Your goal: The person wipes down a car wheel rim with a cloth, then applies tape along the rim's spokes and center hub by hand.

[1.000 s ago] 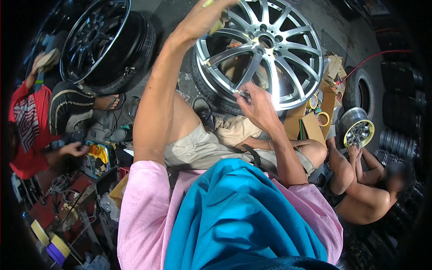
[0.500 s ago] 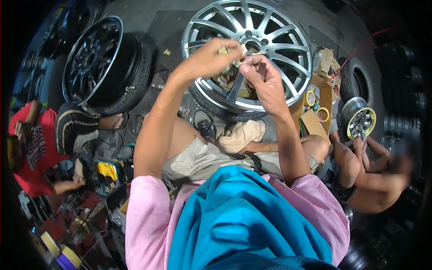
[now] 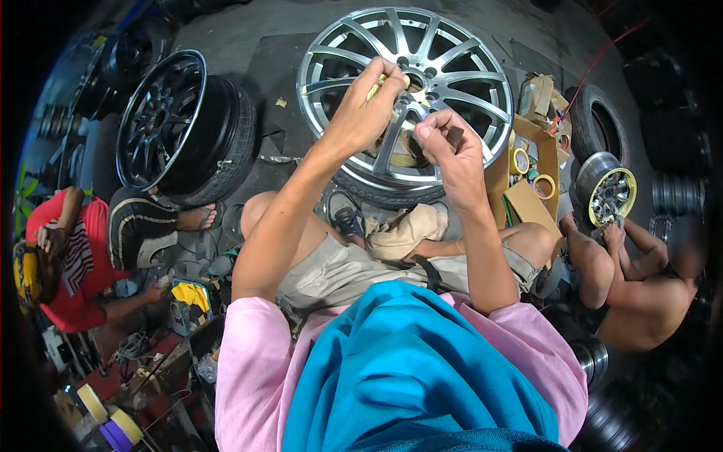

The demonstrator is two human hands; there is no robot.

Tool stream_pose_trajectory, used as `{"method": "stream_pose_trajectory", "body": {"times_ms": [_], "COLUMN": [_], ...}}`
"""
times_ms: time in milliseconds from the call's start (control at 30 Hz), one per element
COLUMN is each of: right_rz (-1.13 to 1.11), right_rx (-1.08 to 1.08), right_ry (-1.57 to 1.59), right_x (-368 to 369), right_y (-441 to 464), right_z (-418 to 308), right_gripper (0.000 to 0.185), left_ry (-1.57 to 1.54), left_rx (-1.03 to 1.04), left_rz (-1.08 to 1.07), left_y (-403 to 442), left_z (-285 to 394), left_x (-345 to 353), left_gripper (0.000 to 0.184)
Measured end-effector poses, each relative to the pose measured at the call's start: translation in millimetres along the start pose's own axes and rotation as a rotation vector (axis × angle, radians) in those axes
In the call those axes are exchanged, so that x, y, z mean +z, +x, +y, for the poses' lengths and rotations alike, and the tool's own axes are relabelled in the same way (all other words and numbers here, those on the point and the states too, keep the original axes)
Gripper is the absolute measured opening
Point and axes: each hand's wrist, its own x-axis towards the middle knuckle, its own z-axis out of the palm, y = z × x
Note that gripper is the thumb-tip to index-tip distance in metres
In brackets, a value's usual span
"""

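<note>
A silver multi-spoke wheel (image 3: 471,77) with a tyre around it lies in front of me, face up. Over its hub, my left hand (image 3: 365,105) is closed on yellowish tape (image 3: 374,90), mostly hidden by the fingers. Just right of it, my right hand (image 3: 454,154) pinches a small dark flat piece (image 3: 455,136) whose kind I cannot make out. The fingers of both hands are a short way apart above the lower spokes. Strips of yellowish tape also show near the hub.
Right of the wheel stands a cardboard box (image 3: 546,147) with tape rolls (image 3: 543,186). A black wheel (image 3: 158,117) leans at the left. A person in red (image 3: 79,233) sits left; another person (image 3: 640,301) at right handles a yellow-rimmed wheel (image 3: 611,197). A beige cloth (image 3: 399,233) lies by my legs.
My hands have moved apart a little, the right one down and rightward, the left slightly down. The view has shifted slightly. The person at left has changed arm position.
</note>
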Motion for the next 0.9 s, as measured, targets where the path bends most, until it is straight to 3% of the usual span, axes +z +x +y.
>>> {"method": "stream_pose_trajectory", "body": {"times_ms": [100,167,233,367,433,567,633,700,767,900], "right_rz": [-0.057,0.034,0.056,0.197,0.273,0.293,0.301,0.316,0.3,0.223], "right_rx": [-0.064,-0.13,-0.146,-0.241,-0.284,-0.364,-0.343,-0.342,-0.319,-0.294], "right_ry": [-0.101,-0.292,-0.277,-0.425,-0.425,-0.483,-0.451,-0.508,-0.528,-0.439], "right_x": [7,8,4,-2,-3,-10,-12,-14,-14,-15], "right_y": [-3,1,3,2,3,12,14,16,15,13], "right_z": [1,8,12,14,15,12,9,7,7,5], "right_gripper": [0.014,0.013,0.013,0.013,0.013,0.014,0.015,0.017,0.017,0.01], "left_ry": [-0.133,-0.127,-0.233,-0.232,-0.321,-0.449,-0.56,-0.335,-0.253,-0.19], "left_rx": [0.098,0.026,-0.152,-0.125,-0.171,-0.088,-0.086,-0.118,-0.025,0.144], "left_rz": [0.058,-0.089,-0.155,-0.229,-0.365,-0.478,-0.474,-0.48,-0.477,-0.236], "left_y": [2,-7,-14,-15,-17,-19,-21,-25,-19,-11], "left_z": [-13,-7,4,11,21,24,31,42,27,22], "left_x": [16,21,23,14,1,-10,-13,-18,-17,-22], "left_gripper": [0.027,0.032,0.035,0.039,0.044,0.05,0.053,0.056,0.047,0.034]}}
